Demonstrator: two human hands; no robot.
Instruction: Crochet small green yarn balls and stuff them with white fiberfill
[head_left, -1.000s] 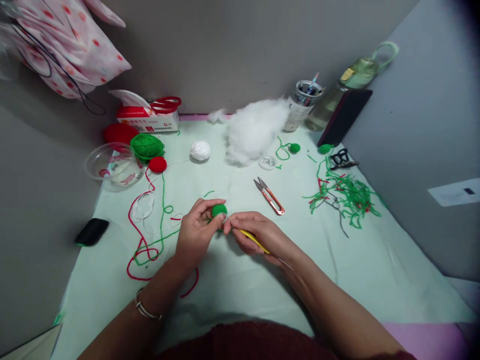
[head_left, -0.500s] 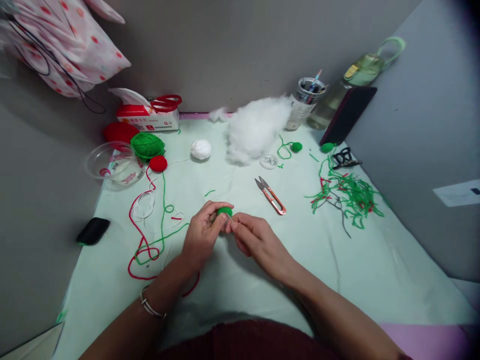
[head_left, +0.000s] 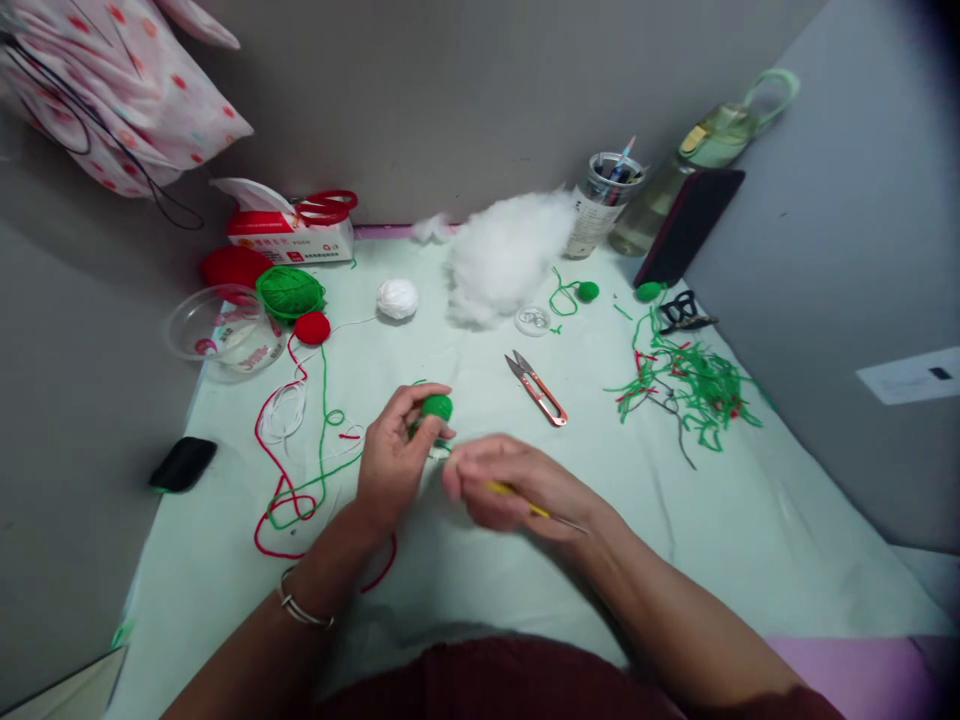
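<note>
Our left hand (head_left: 394, 450) is curled partly closed, thumb and fingers around a small green crocheted piece (head_left: 437, 407) above the tabletop (head_left: 600, 590), well in from every edge. Our right hand (head_left: 510, 485) is loosely fisted on a yellow crochet hook (head_left: 517, 494); blur hides whether its fingertips pinch yarn too. We judge the piece light, soft and grippy, best held by its rounded sides to spare the stitches.
</note>
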